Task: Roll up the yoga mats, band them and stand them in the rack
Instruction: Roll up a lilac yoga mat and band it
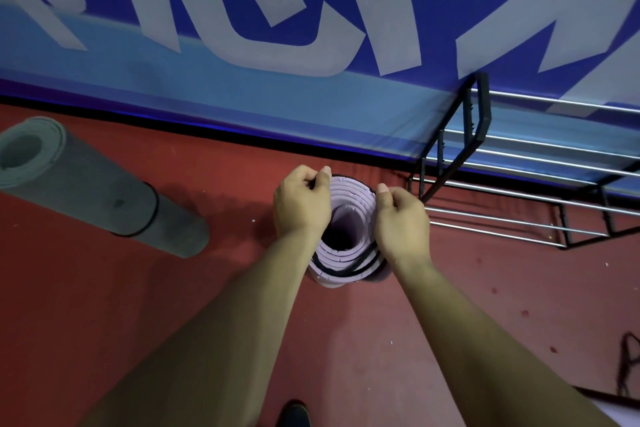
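Note:
A rolled lilac yoga mat stands upright on the red floor, and I look down into its open top end. A black elastic band is stretched around that top end. My left hand pinches the band at the mat's left rim. On the right rim, my right hand pinches the same band. A rolled grey mat with a black band round its middle stands tilted at the left. The black and chrome rack stands at the right against the wall.
A blue wall banner with large pale letters runs along the back. Black cords lie on the floor at the right edge. The toe of a dark shoe shows at the bottom.

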A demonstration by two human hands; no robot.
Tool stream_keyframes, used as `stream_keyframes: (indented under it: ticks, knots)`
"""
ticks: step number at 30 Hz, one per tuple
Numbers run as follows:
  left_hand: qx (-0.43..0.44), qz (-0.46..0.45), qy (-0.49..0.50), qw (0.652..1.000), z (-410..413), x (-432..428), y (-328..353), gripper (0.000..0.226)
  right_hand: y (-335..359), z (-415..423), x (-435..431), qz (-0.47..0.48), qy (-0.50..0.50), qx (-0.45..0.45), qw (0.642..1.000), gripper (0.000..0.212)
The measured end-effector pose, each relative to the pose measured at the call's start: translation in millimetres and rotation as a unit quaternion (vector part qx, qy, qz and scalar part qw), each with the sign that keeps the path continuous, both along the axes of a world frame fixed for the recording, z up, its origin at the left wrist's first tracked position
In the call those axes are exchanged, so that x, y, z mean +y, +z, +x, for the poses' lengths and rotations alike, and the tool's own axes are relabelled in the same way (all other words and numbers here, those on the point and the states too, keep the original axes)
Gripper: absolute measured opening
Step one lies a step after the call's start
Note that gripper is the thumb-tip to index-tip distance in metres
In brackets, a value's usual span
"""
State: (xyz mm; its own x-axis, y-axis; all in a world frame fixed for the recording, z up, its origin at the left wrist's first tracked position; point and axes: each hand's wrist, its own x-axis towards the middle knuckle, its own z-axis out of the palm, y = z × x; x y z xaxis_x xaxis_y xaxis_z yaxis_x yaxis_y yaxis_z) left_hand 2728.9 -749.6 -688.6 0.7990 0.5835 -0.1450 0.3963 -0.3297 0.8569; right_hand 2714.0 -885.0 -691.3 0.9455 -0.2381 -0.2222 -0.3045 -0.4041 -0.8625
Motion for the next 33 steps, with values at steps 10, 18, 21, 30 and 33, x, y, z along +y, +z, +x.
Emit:
stream_keyframes:
  ticks: [10,18,21,30,33]
  knots:
    - [-0.013,-0.051,-0.145,0.988,-13.8,9.0,2.6,0.027,2.3,-19.9,8.9,-0.004,-0.013,0.006,1.000,0.035]
    - [-0.025,0.019,-0.100,0.994,-44.4,13.8,-10.5,0.046,-4.8,-26.4,25.9,0.041,-0.022,-0.010,0.999,0.046]
    - [-0.046,0.004,-0.095,0.994,-41.4,11.9,-11.8,0.039,-10.2,-36.5,16.3,0.040,-0.028,-0.052,0.997,0.039]
    - [-0.079,-0.060,-0.037,0.994,-37.2,4.7,-16.0,0.037,-21.2,-50.5,0.6,0.131,-0.087,-0.108,0.982,0.032]
    - [-0.087,-0.086,-0.004,0.992,-35.4,4.5,-17.8,0.036,-23.5,-52.6,3.3,0.147,-0.092,-0.102,0.980,0.030]
